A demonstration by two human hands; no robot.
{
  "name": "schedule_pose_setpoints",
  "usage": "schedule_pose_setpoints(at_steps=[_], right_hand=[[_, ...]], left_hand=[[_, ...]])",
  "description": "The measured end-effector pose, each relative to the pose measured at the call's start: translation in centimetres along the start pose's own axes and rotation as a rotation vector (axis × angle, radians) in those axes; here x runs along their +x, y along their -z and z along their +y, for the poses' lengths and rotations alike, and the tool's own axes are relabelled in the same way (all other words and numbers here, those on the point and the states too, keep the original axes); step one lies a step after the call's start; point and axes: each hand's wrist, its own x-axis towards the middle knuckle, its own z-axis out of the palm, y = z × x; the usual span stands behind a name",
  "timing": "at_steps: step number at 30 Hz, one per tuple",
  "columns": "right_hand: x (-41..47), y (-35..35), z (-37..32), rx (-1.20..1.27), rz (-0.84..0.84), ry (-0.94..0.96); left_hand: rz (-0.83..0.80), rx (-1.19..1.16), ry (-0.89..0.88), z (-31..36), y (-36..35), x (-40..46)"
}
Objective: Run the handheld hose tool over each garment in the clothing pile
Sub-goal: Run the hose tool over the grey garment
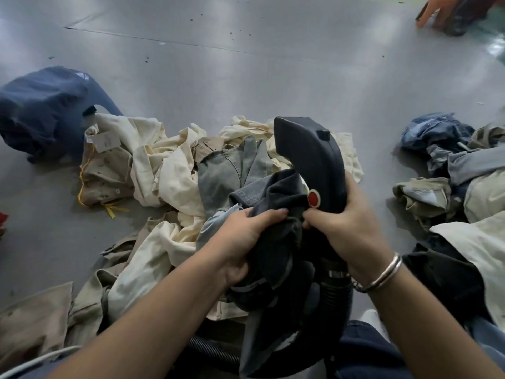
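Note:
My right hand (pixel 345 231) grips the handle of a black handheld hose tool (pixel 308 157) with a red round button (pixel 313 198); its head points up and away from me. The tool's ribbed black hose (pixel 334 299) runs down from the handle toward me. My left hand (pixel 243 242) grips a dark grey garment (pixel 278 242) bunched right against the tool. Under both hands lies the clothing pile (pixel 164 173) of cream, beige and grey-blue garments on the grey floor.
A navy garment (pixel 46 108) lies apart at the left. A second heap of denim, grey and cream clothes (pixel 451 173) sits at the right. Chair legs and another person's hand (pixel 426 15) show at the far top right. A white cable (pixel 32 362) crosses the bottom left.

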Motion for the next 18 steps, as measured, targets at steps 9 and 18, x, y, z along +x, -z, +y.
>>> schedule_pose_setpoints(at_steps=[9,18], right_hand=[[-0.9,1.9,-0.2,-0.111,-0.122,0.048],[-5.0,4.5,-1.4,-0.542,-0.323,0.168]], left_hand=[[0.172,-0.126,0.081,0.2,-0.1,0.7],[0.295,-0.219,-0.002,3.1,1.8,1.5]])
